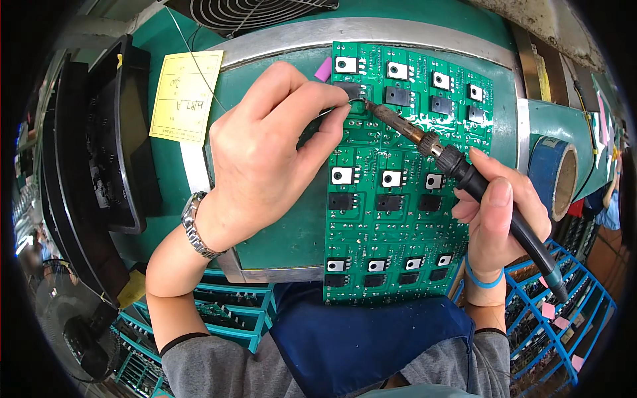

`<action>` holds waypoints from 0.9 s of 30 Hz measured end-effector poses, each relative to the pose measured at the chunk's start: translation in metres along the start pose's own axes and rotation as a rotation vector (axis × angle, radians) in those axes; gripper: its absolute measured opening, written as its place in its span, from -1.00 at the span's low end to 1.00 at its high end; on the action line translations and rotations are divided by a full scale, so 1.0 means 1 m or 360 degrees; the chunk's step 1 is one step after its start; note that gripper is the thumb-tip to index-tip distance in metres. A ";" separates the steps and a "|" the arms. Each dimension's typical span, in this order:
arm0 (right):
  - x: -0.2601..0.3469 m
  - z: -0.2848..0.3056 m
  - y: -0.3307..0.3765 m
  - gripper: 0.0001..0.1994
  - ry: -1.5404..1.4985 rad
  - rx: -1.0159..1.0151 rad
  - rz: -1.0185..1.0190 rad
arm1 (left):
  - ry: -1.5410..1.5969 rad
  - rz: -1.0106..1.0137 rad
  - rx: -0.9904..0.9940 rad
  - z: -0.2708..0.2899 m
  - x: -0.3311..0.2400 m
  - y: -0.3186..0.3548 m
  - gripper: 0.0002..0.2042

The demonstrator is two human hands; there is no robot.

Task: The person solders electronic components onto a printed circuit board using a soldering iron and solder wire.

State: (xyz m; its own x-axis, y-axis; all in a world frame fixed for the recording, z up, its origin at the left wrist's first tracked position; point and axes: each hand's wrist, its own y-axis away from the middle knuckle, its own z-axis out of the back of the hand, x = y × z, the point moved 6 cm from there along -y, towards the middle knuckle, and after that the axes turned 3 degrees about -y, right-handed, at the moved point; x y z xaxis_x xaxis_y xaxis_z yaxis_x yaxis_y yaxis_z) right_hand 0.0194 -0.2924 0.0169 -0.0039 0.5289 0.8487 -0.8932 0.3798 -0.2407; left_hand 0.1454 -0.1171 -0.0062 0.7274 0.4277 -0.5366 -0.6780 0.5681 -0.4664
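Note:
A green circuit board panel (358,232) lies across the bench and over its front edge, bearing rows of black and silver-tabbed chips. My left hand (265,139), with a metal watch at the wrist, pinches a thin solder wire (326,113) over the panel's upper left. My right hand (504,205) grips a black soldering iron (464,174) like a pen, slanting up to the left. The iron's dark tip (371,106) meets the wire's end beside a black chip (348,91), just right of my left fingertips. Whether the tip touches the board I cannot tell.
A fan grille (252,14) stands at the back. On the left are a yellow handwritten card (187,96) and black bins (129,132). A blue-rimmed roll (554,176) sits at the right. Teal racks (232,312) and a blue rack (564,312) flank my lap.

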 end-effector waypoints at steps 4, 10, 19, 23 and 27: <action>0.004 -0.001 0.001 -0.68 0.0109 0.0037 0.0024 | -0.0021 -0.0032 -0.0009 -0.001 0.000 0.002 -0.85; 0.010 -0.003 0.000 -0.68 0.0171 0.0066 0.0052 | -0.0028 -0.0053 0.0018 -0.003 -0.001 0.002 -0.84; 0.017 -0.007 0.001 -0.69 0.0283 0.0065 0.0274 | -0.0056 -0.0169 -0.0022 -0.004 -0.001 0.003 -0.82; 0.019 -0.006 0.000 -0.69 0.0328 0.0081 0.0275 | -0.0018 -0.0047 -0.0102 0.002 0.001 -0.002 -0.81; 0.018 -0.006 0.002 -0.66 0.0279 0.0024 0.0275 | -0.0009 -0.0038 -0.0104 0.003 0.004 0.000 -0.81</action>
State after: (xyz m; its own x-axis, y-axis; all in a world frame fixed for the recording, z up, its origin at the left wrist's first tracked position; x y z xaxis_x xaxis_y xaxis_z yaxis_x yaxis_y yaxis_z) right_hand 0.0201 -0.2776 0.0284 -0.0806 0.7090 0.7006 -0.8926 0.2615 -0.3673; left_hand 0.1491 -0.1133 -0.0060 0.7439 0.4185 -0.5210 -0.6658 0.5309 -0.5243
